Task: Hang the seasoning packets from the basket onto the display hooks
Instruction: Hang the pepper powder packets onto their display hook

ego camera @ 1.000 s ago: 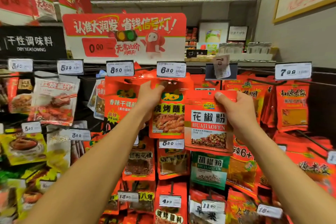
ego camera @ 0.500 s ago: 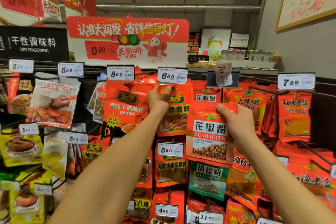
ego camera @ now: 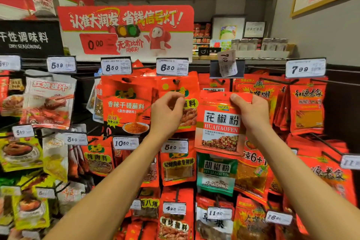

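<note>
Right hand [ego camera: 251, 112] grips the top right corner of the huajiaofen packet [ego camera: 221, 124], thumb on the front near its hang hole. The packet sits upright in front of the rack, just below the hook [ego camera: 222, 82] under the crooked 7.00 tag [ego camera: 227, 62], not on it yet. Compared with half a second back, the left hand [ego camera: 167, 112] has dropped off the top of the red packet under the 6.30 tag [ego camera: 172, 66]; it was up by the hook hole, now it's lower, in front of that packet's [ego camera: 190, 111] middle, fingers loosely curled and not clearly holding anything, so I'd call it relaxed. The huajiaofen packet is at about the same height against the rack, and the right-hand grip hasn't changed. Whole view is closer and tilted up a bit. A green hujiaofen packet [ego camera: 216, 173] hangs right below the held one, and the big red sign [ego camera: 126, 29] tops the rack.
</note>
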{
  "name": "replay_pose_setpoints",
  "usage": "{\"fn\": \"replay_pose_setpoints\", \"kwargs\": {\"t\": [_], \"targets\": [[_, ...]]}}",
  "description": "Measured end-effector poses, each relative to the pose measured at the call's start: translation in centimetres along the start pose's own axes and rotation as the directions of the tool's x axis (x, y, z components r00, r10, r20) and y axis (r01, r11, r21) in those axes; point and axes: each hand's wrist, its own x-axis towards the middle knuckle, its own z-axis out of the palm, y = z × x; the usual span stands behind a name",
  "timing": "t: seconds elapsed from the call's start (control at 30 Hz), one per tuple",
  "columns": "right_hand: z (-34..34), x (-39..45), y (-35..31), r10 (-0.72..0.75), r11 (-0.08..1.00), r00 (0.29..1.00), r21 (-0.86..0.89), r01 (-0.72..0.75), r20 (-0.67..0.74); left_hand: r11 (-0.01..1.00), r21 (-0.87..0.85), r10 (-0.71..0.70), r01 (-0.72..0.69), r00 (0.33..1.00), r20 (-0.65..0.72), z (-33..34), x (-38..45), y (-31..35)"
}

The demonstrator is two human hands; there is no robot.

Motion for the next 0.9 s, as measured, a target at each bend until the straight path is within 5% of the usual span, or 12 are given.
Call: {"fn": "replay_pose_setpoints", "kwargs": {"t": [0.1,0.3,0.9], "targets": [[0.3,0.4,-0.3,0.009,1.000,1.000,0.019,-0.009,0.019,0.966,-0.155,-0.179,0.207,0.967,0.181,2.5,0.1,0.9],[-0.2,1.7,-1.1,0.005,1.000,0.999,0.008,-0.005,0.038,0.831,-0.366,-0.342,0.419,0.904,0.258,6.1,2.3,3.4],[1.1,4.4,-0.7,0.092,0.996,0.994,-0.019,-0.091,0.053,0.838,-0.320,-0.450,0.443,0.891,0.056,8.6,4.0,3.2]]}}
